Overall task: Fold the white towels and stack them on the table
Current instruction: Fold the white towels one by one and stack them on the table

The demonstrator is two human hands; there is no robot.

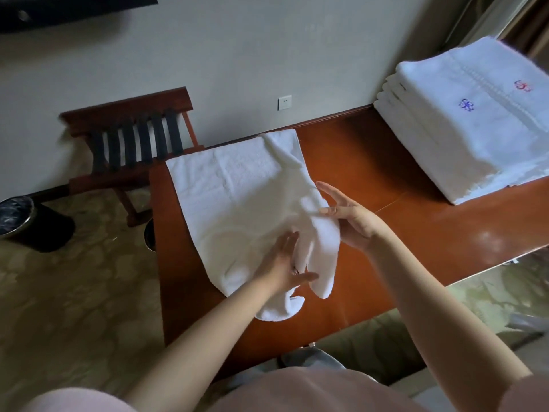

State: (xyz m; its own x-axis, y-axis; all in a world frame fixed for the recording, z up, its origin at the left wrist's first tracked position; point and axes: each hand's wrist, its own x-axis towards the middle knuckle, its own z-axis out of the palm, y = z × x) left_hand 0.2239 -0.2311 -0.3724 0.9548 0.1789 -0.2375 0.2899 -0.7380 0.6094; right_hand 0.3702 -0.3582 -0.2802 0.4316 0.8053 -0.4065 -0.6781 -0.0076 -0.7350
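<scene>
Bench point(371, 162): glossy red-brown wood that runs from the near left to the far right and carries all the linen.
Stack point(475, 129): several folded white towels piled at the far right end, edges roughly squared, with small coloured marks on the top one. It lies well apart from the work.
Towel point(237, 188): white, on the left end of the bench. Its far part lies flat and its near right side is drawn up into a soft rolled fold, with a rounded corner trailing toward the front edge.
Towel feel: probably light, limp terry. It sags wherever it is unsupported, keeps no crease on its own, and may slide on the polished top.
Towel hold: best taken at corners or along a hem, then smoothed flat after each fold.
Rack point(133, 135): dark wooden folding stand with black straps, on the floor beyond the left end.
Bin point(17, 218): dark and lined, at the far left on the floor.
Right hand point(353, 221): fingers straight and spread, with the thumb laid over the raised fold, seemingly pinching it against the palm.
Left hand point(282, 263): flat, fingers straight and thumb out, pressing into the fold's near side.
</scene>
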